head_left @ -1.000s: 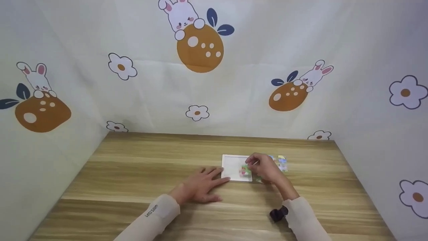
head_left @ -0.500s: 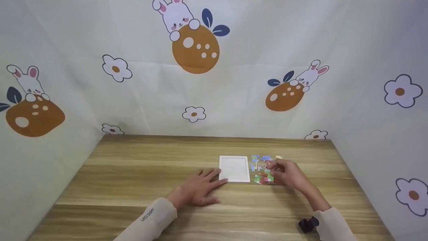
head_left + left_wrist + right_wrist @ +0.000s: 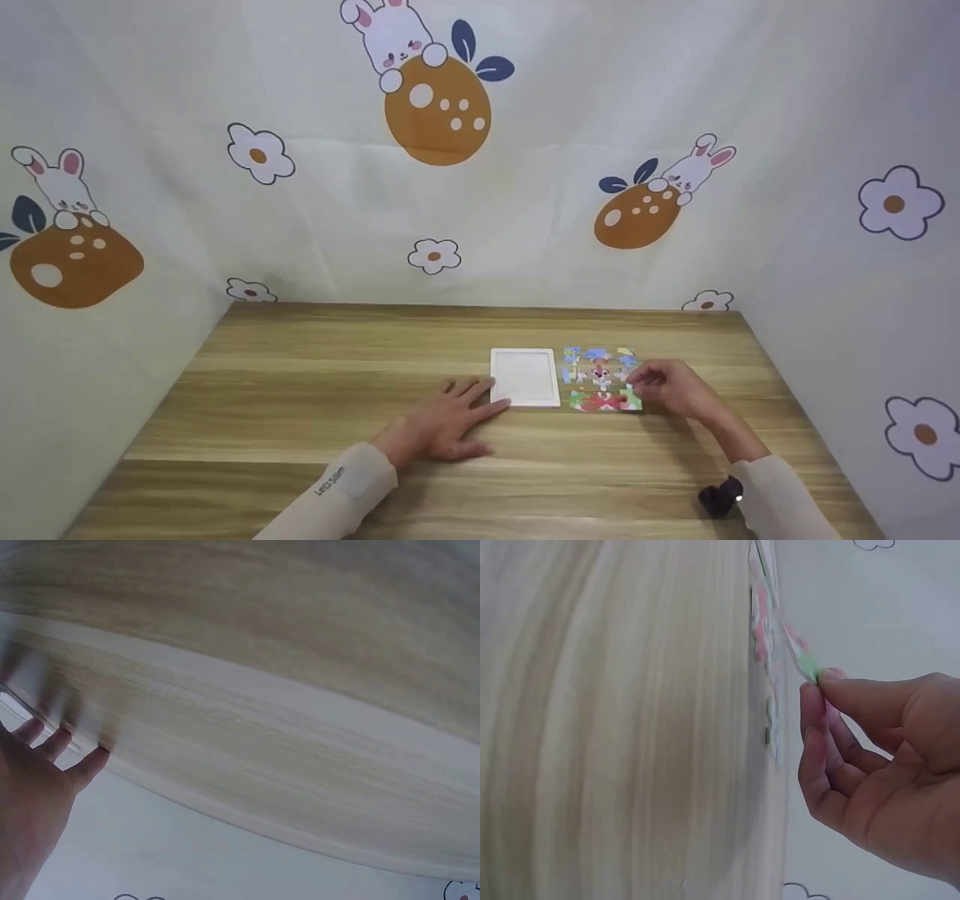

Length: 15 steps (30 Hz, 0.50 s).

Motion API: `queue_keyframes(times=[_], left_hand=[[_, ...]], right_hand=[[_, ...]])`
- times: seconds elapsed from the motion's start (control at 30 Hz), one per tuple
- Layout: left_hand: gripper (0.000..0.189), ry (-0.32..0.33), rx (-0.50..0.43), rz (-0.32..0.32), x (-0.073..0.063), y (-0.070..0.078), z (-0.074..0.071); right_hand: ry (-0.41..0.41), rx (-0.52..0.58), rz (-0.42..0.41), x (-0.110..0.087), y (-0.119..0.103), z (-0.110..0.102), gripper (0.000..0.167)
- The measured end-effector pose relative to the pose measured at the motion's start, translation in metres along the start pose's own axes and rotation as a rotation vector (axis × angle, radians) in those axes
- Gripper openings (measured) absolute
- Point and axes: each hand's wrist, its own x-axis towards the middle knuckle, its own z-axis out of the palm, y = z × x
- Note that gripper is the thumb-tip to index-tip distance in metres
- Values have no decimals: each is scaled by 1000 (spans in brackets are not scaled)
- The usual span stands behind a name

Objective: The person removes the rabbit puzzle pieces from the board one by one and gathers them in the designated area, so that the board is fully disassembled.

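My left hand [image 3: 454,421] lies spread on the table, its fingertips on the left edge of a white puzzle frame [image 3: 556,379] with a bare tray. In the left wrist view the same hand [image 3: 37,780] shows straight fingers touching the frame's edge. My right hand [image 3: 671,386] is over the right side of several jigsaw pieces [image 3: 600,375] laid out beside the frame. Between its thumb and index finger it pinches a green and pink puzzle piece [image 3: 805,660], tilted above the others in the right wrist view. The laid-out pieces show a cartoon animal with gaps between some parts.
The wood-grain table [image 3: 337,352] is enclosed by pale cloth walls [image 3: 525,225] printed with rabbits, oranges and flowers. A small black device [image 3: 718,498] is strapped at the right wrist.
My right hand has moved from over the white frame to the right edge of the pieces, taking the pinched puzzle piece with it. The left hand has stayed on the frame.
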Motion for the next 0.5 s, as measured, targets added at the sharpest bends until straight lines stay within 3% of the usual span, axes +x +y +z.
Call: queue_keyframes(times=[0.2,0.5], left_hand=[[71,1,-28,0,-1,-2,0],[73,25,-22,-6,-1,-3,4]], right_hand=[[-34,1,88,2,3,-1,14],[-17,-44,116,6,8,4,13]])
